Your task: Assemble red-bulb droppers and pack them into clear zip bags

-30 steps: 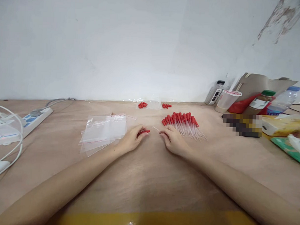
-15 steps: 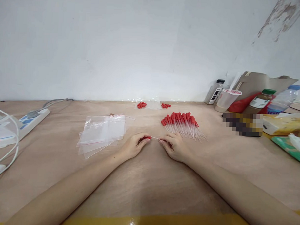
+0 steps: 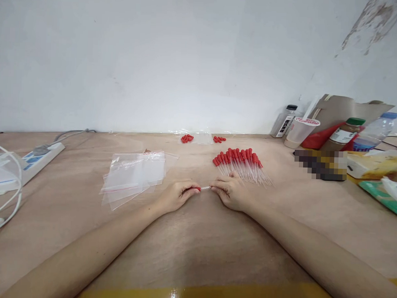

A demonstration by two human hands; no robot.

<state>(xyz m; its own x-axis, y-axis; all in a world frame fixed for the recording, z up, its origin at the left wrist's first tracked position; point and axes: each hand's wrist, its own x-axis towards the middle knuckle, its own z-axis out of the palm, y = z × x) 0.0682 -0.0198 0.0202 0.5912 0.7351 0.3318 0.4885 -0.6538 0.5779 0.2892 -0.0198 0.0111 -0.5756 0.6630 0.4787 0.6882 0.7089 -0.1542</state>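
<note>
My left hand pinches a small red rubber bulb at the middle of the wooden table. My right hand pinches a thin clear glass tube whose end meets the bulb. Both hands rest low on the table, fingers closed. Just behind my right hand lies a fanned pile of finished droppers with red bulbs. A stack of clear zip bags lies to the left of my left hand.
Loose red bulbs and a clear bag sit at the back by the wall. A white power strip with cables lies at far left. Bottles, a plastic cup, a brown bag and packets crowd the right side.
My hands have drawn together and slightly nearer to me. The tube and the red bulb, apart one second ago, now meet between my fingertips.
</note>
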